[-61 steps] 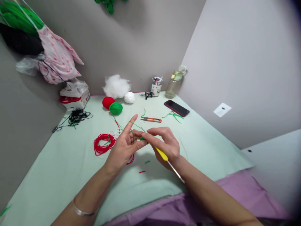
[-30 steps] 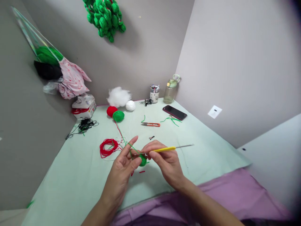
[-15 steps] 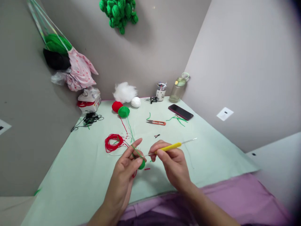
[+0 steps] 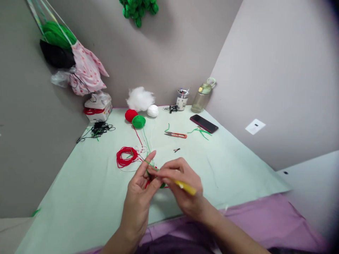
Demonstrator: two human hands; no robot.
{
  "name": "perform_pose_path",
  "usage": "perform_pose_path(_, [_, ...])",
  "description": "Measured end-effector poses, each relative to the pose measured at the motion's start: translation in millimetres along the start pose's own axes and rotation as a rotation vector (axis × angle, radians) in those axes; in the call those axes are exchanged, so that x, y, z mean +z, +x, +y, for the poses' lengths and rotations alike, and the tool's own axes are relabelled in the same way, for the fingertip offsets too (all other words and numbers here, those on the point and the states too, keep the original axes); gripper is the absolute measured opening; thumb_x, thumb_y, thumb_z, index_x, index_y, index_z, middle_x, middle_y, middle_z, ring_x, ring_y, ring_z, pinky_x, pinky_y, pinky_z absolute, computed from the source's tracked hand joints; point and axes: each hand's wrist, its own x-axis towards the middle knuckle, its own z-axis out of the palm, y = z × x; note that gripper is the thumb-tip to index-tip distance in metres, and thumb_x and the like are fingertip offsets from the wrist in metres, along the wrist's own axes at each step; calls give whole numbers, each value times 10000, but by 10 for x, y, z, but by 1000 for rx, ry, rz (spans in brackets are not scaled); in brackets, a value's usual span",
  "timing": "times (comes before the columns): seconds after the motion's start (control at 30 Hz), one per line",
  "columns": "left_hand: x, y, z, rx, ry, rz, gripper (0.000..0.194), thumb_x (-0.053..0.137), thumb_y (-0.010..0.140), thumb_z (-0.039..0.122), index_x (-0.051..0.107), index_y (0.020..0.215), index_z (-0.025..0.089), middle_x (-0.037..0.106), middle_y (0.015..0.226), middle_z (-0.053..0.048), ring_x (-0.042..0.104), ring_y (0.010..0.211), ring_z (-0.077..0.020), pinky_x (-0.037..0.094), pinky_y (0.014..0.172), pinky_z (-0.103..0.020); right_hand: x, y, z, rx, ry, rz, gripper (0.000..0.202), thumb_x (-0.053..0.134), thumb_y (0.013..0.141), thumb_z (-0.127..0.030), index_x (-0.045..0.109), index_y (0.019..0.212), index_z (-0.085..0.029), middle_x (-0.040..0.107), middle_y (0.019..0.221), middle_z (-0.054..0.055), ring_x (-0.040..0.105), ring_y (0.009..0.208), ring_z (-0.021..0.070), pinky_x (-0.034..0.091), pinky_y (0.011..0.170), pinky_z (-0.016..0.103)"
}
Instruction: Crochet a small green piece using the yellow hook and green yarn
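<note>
My left hand (image 4: pixel 141 190) pinches a small green crocheted piece (image 4: pixel 162 185), with green yarn running over its raised index finger. In my right hand (image 4: pixel 184 185) is a crochet hook with a yellow handle (image 4: pixel 187 187), blurred by motion; its tip is hidden at my left fingertips. The two hands meet over the table. From the green yarn ball (image 4: pixel 139 122) a strand leads down to my left hand. Beside that ball are a red yarn ball (image 4: pixel 130 115) and a white one (image 4: pixel 153 111). A loose red yarn coil (image 4: pixel 127 157) lies left of my hands.
On the pale green table (image 4: pixel 87 190) are orange snips (image 4: pixel 177 135), a phone (image 4: pixel 203 124), green yarn scraps, a small clip (image 4: pixel 177 150) and tangled black yarn (image 4: pixel 100 129). A bottle (image 4: pixel 201 98), a pen cup (image 4: pixel 182 100), white stuffing (image 4: pixel 140 99) and a box (image 4: pixel 97 111) stand near the walls.
My right hand has moved left against my left fingertips, and the hook has swung so its handle points down to the right. The view has shifted slightly.
</note>
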Motion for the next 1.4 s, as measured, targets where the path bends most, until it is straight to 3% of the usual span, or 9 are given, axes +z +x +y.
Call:
perform_pose_path(0.1, [7, 5, 2, -117, -82, -30, 629, 956, 714, 314, 761, 1310, 256, 681, 883, 3, 633, 884, -136, 511, 866, -231, 18, -50, 26, -177, -159, 18, 351, 632, 976, -103, 777, 1258, -256, 768, 1035, 121, 700, 931, 245, 593, 781, 387])
perform_pose_path(0.33, [-84, 22, 26, -98, -67, -75, 546, 920, 757, 259, 783, 1285, 283, 667, 858, 2, 620, 830, -131, 504, 841, -250, -57, 8, -7, 318, 369, 77, 164, 664, 1016, -257, 827, 1019, -273, 742, 848, 41, 668, 768, 177, 552, 676, 306])
perform_pose_path(0.53, [-75, 36, -42, -65, -39, -60, 594, 903, 794, 272, 732, 1360, 330, 670, 902, 10, 624, 905, -140, 494, 886, -249, 90, 28, 14, 327, 398, 39, 160, 682, 1003, -254, 839, 1021, -281, 750, 927, 52, 692, 813, 174, 575, 681, 289])
perform_pose_path(0.83, [-171, 95, 12, -141, -21, -92, 556, 919, 768, 288, 774, 1302, 234, 680, 813, 4, 603, 747, -106, 492, 777, -209, -87, 4, 76, 380, 409, 55, 167, 665, 1016, -299, 822, 969, -268, 711, 815, 25, 628, 704, 158, 535, 659, 299])
perform_pose_path(0.97, [-100, 58, -78, 30, 42, -2, 609, 933, 758, 269, 749, 1337, 314, 680, 822, 33, 623, 804, -114, 510, 832, -210, 21, -27, 19, 163, 91, 21, 208, 648, 1010, -194, 824, 1080, -281, 749, 911, 64, 693, 831, 194, 576, 695, 309])
perform_pose_path(1.07, [-80, 58, -82, -74, -49, -26, 601, 962, 714, 295, 781, 1287, 284, 670, 827, 22, 636, 848, -121, 514, 846, -202, 39, -83, 8, -88, -139, 4, 277, 655, 980, -121, 813, 1160, -260, 770, 1025, 105, 700, 920, 217, 591, 786, 348])
perform_pose_path(1.17, [-111, 76, -29, -183, -105, -65, 533, 959, 711, 293, 816, 1219, 224, 638, 778, 12, 620, 788, -113, 517, 816, -203, -25, -101, 35, 100, 53, 66, 253, 618, 1013, -144, 800, 1143, -263, 766, 960, 73, 687, 867, 197, 580, 762, 338])
perform_pose_path(1.27, [-134, 77, -1, -119, -49, -42, 513, 951, 721, 271, 819, 1216, 248, 634, 770, 17, 602, 751, -105, 516, 794, -204, -52, -60, 46, 280, 330, 119, 188, 628, 1033, -236, 812, 1047, -275, 741, 870, 39, 666, 795, 178, 563, 691, 307])
perform_pose_path(1.4, [-112, 54, -43, -49, 28, -45, 588, 948, 734, 283, 778, 1295, 334, 649, 821, 22, 615, 808, -115, 512, 781, -195, 28, 12, 19, 300, 365, 40, 157, 667, 1011, -237, 823, 1024, -256, 764, 927, 57, 708, 877, 191, 593, 704, 297])
